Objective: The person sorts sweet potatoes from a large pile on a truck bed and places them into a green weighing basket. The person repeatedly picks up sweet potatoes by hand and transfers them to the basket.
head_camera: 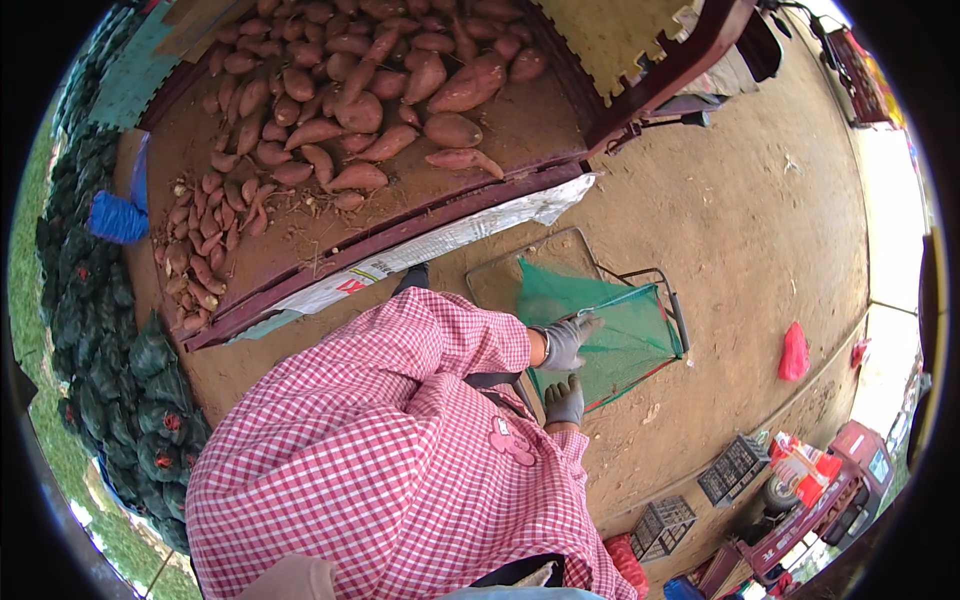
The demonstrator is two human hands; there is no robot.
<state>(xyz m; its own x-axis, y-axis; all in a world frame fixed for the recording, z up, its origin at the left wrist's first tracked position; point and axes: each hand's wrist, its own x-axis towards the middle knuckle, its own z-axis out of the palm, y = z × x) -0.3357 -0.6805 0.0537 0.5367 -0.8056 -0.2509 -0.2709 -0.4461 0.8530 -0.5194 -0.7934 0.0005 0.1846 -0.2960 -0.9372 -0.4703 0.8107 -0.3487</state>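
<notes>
My left hand (566,343), in a grey glove, reaches over a green mesh bag (630,341) with its fingers stretched out. Just below it in the picture, my right hand (564,401), gloved the same way, has its fingers partly bent and apart at the bag's near edge. Neither hand visibly grips anything. The bag is spread over a metal tube frame (579,236) with a black padded handle (679,322). Red strips run along the bag's edges. My checked sleeves and smock hide part of the frame's near side.
Sweet potatoes (360,112) are heaped on a truck bed (517,135) at upper left; smaller ones (210,217) form a separate pile. Filled dark mesh sacks (97,330) line the left. Black crates (733,471), a red bag (793,352) and a vehicle (810,510) are at right.
</notes>
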